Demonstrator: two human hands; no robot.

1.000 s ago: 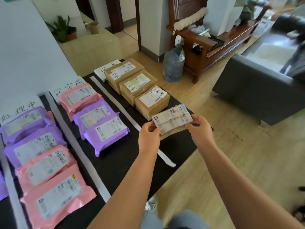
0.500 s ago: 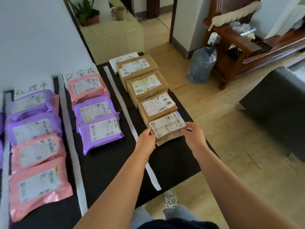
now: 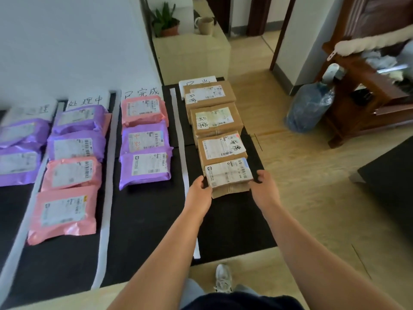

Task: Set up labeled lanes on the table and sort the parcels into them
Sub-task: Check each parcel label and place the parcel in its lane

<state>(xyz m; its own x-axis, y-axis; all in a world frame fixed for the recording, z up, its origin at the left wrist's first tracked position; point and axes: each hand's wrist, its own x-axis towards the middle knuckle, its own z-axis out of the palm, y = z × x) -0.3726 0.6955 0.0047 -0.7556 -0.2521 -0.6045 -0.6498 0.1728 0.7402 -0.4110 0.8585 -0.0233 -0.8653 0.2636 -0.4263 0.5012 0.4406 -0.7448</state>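
A small brown cardboard parcel [image 3: 229,177] with a white shipping label rests on the black table [image 3: 223,227] in the rightmost lane, just in front of three brown boxes [image 3: 215,120]. My left hand [image 3: 199,189] grips its left end and my right hand [image 3: 264,184] grips its right end. White paper strips [image 3: 178,135] divide the lanes. Handwritten paper labels [image 3: 142,92] lie at the far ends. Pink and purple mailer bags [image 3: 145,153] fill the lanes to the left.
A blue water jug [image 3: 309,106] and a wooden bench [image 3: 368,86] stand on the floor to the right. A dark sofa [image 3: 391,186] sits at the far right. A potted plant [image 3: 165,21] and mug [image 3: 205,25] rest on a cabinet behind the table.
Both hands have carried the small brown parcel forward and down from mid-air to the table, right behind the third brown box. The camera view swung left.
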